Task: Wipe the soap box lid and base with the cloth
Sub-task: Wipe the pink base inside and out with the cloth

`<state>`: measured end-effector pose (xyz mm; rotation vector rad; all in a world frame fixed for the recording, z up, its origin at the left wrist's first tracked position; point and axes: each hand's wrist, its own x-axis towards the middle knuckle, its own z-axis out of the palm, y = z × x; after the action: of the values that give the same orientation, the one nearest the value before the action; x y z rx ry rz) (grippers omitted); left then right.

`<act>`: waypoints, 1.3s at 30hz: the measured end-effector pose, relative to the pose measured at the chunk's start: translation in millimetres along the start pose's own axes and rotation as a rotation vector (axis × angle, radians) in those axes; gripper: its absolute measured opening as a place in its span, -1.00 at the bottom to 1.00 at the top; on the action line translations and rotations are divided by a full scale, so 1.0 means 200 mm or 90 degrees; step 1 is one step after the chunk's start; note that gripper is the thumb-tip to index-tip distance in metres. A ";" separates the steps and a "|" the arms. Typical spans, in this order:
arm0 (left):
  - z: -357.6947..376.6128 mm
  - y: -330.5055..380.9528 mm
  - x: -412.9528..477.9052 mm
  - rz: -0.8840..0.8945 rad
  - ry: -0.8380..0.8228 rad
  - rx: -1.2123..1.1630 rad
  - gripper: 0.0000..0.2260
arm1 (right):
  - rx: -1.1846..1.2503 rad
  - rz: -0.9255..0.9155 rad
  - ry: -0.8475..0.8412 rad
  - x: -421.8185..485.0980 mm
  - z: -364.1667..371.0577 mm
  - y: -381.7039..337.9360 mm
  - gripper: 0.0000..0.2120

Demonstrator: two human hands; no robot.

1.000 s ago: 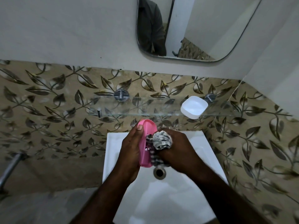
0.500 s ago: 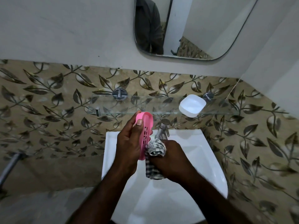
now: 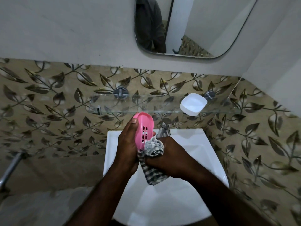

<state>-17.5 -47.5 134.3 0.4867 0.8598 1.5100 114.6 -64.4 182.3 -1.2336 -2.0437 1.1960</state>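
My left hand (image 3: 128, 144) grips the pink soap box base (image 3: 144, 128), held on edge above the sink with its slotted inside facing right. My right hand (image 3: 169, 159) clutches a bunched checked cloth (image 3: 154, 147) pressed against the lower end of the pink base; a loose tail of the cloth hangs down below my hands. The white soap box lid (image 3: 193, 104) lies open side up on the glass shelf (image 3: 146, 103), apart from both hands.
A white sink (image 3: 203, 154) lies under my hands, with a chrome tap (image 3: 164, 128) just behind the cloth. The glass shelf is fixed to the leaf-patterned tile wall. A mirror (image 3: 187, 25) hangs above. A metal pipe (image 3: 9, 168) juts out at the far left.
The pink base has lifted and turned so its slotted inside shows more. My right hand with the cloth has slid down from the middle to the base's lower end.
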 end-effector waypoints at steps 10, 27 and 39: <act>0.01 -0.01 -0.01 -0.001 -0.004 0.001 -0.50 | -0.086 -0.020 0.026 -0.01 0.01 -0.02 -0.84; -0.03 -0.03 -0.04 -0.187 -0.094 -0.081 -0.50 | -0.249 -0.205 0.146 0.01 -0.08 -0.02 -0.69; -0.02 -0.09 -0.06 -0.188 -0.114 -0.070 -0.52 | -0.208 -0.128 0.176 0.02 -0.14 -0.03 -0.75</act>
<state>-7.0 -60.6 121.1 0.3889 0.6717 1.2163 131.0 -49.7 200.9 -1.2216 -2.1420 0.5799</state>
